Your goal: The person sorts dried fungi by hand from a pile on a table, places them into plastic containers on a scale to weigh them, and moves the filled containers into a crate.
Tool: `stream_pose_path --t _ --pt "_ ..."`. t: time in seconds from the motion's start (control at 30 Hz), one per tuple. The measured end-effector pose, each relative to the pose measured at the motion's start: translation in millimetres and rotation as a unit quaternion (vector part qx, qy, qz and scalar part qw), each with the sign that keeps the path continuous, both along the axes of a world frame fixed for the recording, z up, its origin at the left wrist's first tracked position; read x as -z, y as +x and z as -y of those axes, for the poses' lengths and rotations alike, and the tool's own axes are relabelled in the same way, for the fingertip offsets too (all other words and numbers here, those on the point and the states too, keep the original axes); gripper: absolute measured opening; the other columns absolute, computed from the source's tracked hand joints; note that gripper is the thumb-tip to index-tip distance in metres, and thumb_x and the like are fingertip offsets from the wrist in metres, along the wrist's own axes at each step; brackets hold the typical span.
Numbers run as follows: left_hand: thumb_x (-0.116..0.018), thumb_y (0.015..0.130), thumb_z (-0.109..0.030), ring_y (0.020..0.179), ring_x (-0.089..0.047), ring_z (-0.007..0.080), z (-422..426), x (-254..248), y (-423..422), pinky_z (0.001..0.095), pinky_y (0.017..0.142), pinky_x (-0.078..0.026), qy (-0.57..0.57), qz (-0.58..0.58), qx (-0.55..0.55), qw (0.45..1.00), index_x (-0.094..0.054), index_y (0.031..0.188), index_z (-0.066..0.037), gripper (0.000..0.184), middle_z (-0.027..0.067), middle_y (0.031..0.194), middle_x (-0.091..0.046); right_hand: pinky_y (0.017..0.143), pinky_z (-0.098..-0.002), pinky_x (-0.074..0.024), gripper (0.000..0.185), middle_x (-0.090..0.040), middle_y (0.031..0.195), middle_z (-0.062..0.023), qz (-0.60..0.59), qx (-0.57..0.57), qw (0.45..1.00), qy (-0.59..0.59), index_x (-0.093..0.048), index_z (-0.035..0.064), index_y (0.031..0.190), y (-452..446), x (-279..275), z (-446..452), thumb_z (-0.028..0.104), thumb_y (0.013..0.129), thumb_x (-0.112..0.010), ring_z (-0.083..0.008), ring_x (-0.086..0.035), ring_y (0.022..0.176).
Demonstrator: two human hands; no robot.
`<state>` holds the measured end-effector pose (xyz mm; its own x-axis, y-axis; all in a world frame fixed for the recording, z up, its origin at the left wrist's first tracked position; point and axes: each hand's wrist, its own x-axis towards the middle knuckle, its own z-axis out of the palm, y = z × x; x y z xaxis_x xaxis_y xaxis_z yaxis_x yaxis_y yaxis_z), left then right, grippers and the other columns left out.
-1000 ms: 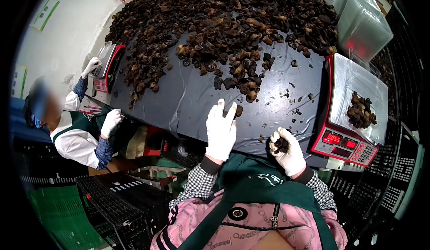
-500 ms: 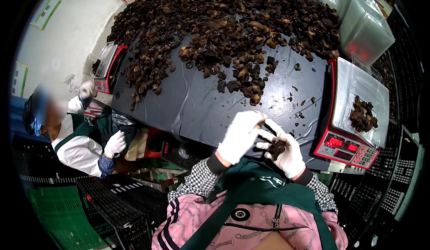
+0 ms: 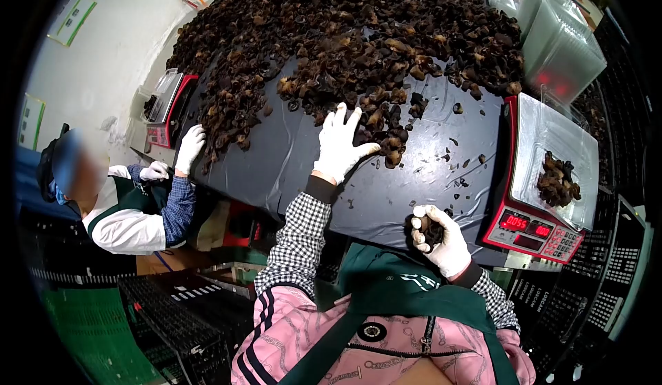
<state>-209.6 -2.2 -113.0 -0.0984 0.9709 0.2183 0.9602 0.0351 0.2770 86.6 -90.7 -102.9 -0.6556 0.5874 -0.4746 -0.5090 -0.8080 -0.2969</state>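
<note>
The left hand [image 3: 339, 149], in a white glove, is open above the table [image 3: 296, 188], its fingers spread and pointing forward, with the thumb held well out to the side. Its fingertips are at the near edge of a broad pile [image 3: 331, 54] of dark, curled, brown-black pieces, which spreads beyond this hand and out to its left and right; whether the fingertips press on any of them, I cannot tell. Nearer the body and to the right, the right hand [image 3: 445, 245], also gloved in white, is curled closed around a few dark pieces [image 3: 432, 232], with part of them showing between the fingers and thumb. Small scraps [image 3: 460, 181] lie scattered on the table just ahead of the right hand. To the right of that hand is a red scale [image 3: 501, 228], its display lit with 0055, bearing a clear tray [image 3: 581, 154] that holds a clump of similar pieces [image 3: 558, 179]. Beyond the scale is a stack of clear containers [image 3: 562, 51]. Well to the left of the left hand, a co-worker [image 3: 131, 213] has 2 gloved hands near the table's edge, close to a 2nd red scale [image 3: 181, 102].
</note>
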Motion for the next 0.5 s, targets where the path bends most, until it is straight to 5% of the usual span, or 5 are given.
stream_pose_path --t 0.03,0.17,0.27,0.33,0.5 --pt "-0.085 0.079 -0.039 0.135 -0.046 0.0402 -0.8 9.0 -1.0 0.0471 0.113 -0.040 0.032 -0.039 0.017 0.999 -0.055 0.144 -0.010 0.077 0.0220 0.150 -0.049 0.058 -0.0258 -0.0393 0.027 -0.067 0.094 -0.0054 0.000 -0.001 1.000 0.001 -0.067 0.0063 0.111 0.3 -0.9 -0.1 0.030 0.101 -0.059 -0.0162 -0.059 0.073" --pt "-0.083 0.081 -0.041 0.128 -0.051 0.0346 2.9 30.1 -24.1 0.0430 0.111 -0.042 0.031 0.144 0.058 0.987 -0.057 0.138 -0.007 0.071 0.0177 0.133 -0.058 0.058 -0.0259 -0.0394 0.027 -0.066 0.093 -0.0049 0.000 -0.001 1.000 0.003 -0.067 0.0063 0.111 2.3 1.0 -1.4 0.030 0.102 -0.057 -0.0158 -0.058 0.073" --pt "-0.083 0.081 -0.042 0.131 -0.050 0.0368 3.0 16.4 -8.3 0.0459 0.112 -0.040 0.083 0.160 0.051 0.982 -0.055 0.142 -0.007 0.076 0.0196 0.138 -0.056 0.058 -0.0259 -0.0397 0.027 -0.066 0.093 -0.0045 0.008 -0.012 1.000 -0.006 -0.067 0.0060 0.111 0.0 2.5 -2.3 0.029 0.102 -0.057 -0.0156 -0.058 0.073" --pt "-0.079 0.083 -0.047 0.143 -0.041 0.0393 -6.4 0.3 1.7 0.0480 0.119 -0.032 0.056 0.113 0.083 0.989 -0.046 0.154 -0.014 0.085 0.0237 0.157 -0.042 0.059 -0.0258 -0.0401 0.027 -0.066 0.093 -0.0044 0.016 -0.022 1.000 -0.013 -0.067 0.0056 0.111 -3.1 0.8 -1.8 0.029 0.102 -0.056 -0.0156 -0.058 0.073" --pt "-0.073 0.086 -0.053 0.146 -0.028 0.0535 -46.9 7.8 33.9 0.0581 0.119 -0.025 0.017 0.046 0.071 0.996 -0.047 0.154 -0.025 0.078 0.0272 0.166 -0.021 0.059 -0.0256 -0.0411 0.028 -0.066 0.092 -0.0046 0.014 -0.042 0.999 -0.016 -0.066 0.0048 0.111 -7.8 -0.4 -1.1 0.029 0.102 -0.056 -0.0158 -0.058 0.073"
